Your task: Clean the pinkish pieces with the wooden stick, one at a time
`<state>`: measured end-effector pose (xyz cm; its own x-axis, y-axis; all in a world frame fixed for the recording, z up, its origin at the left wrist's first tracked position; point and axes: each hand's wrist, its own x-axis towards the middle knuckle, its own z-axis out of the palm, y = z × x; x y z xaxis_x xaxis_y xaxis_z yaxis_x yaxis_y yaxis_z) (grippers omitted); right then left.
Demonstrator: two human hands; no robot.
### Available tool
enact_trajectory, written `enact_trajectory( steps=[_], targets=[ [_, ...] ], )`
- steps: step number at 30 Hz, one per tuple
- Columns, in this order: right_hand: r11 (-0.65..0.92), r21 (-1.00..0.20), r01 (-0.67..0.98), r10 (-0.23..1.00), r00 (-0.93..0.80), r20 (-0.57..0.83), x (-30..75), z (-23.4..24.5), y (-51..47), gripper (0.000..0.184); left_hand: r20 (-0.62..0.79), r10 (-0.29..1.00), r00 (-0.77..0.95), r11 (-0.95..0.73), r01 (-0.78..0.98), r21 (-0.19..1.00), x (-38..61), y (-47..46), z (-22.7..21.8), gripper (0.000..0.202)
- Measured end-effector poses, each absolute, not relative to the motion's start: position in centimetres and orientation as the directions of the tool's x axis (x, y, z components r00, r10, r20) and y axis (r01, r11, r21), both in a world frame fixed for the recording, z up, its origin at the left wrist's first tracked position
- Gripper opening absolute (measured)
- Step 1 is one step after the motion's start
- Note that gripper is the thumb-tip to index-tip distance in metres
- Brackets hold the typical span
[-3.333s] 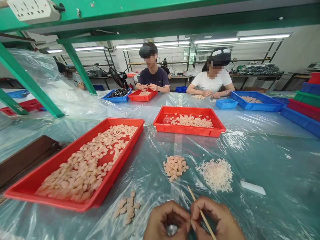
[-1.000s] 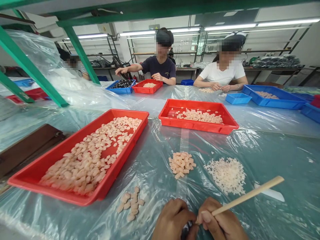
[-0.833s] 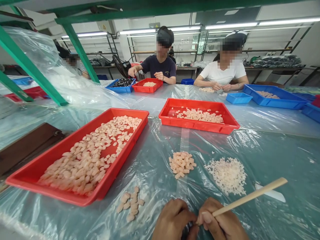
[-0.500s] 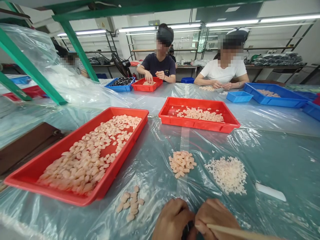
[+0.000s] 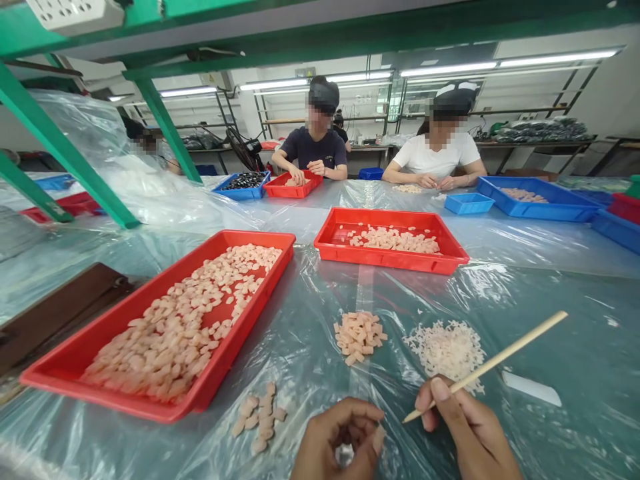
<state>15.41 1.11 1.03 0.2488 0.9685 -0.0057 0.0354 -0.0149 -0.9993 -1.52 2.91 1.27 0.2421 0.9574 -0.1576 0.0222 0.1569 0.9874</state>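
Left hand is pinching a small pale piece between thumb and fingertips, low at the near edge of the counter; fingers are curling closed around it. What sort of part it is, I can't tell.

Right hand is clamping a thin wooden stick between thumb and forefinger. The stick's long axis is running from its pointed end, low and left, up and away to the right. That point is sitting just right of the pale piece, apart from it, not touching. So the piece is lying left of the stick tip, and the left hand is the one on it.

Just left of the left hand, a small loose cluster of pinkish pieces is lying on the plastic sheeting. Further out, a small pile of squarish pink pieces and beside it, to the right, a pile of fine white bits. A flat white strip is lying right of those.

Left of centre, a long red tray is holding a heap of the same pinkish pieces; a second red tray is sitting beyond the piles.

Across the counter, a person in a dark shirt and a person in a white shirt are working at their own trays.

No readable labels or writing anywhere.
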Motion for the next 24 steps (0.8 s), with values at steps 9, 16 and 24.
enact_trajectory(
  steps=[9, 16, 24],
  targets=[
    [-0.135, -0.984, -0.113, 0.955, 0.251, -0.16, 15.6, 1.2, 1.7, 0.054, -0.441, 0.812, 0.382, 0.566, -0.332, 0.754, -1.9, 4.9, 3.1, 0.03],
    [-0.074, -0.995, -0.064, 0.973, 0.214, -0.086, 15.9, 0.8, 2.0, 0.053, -0.378, 0.843, 0.383, 0.493, -0.271, 0.827, -2.0, 6.2, 2.9, 0.032],
    [-0.152, -0.965, -0.213, 0.961, 0.198, -0.195, 15.9, 0.9, 2.0, 0.05, -0.005, 0.973, 0.231, -0.035, 0.168, 0.985, -1.1, 7.7, 3.6, 0.015]
  ],
)
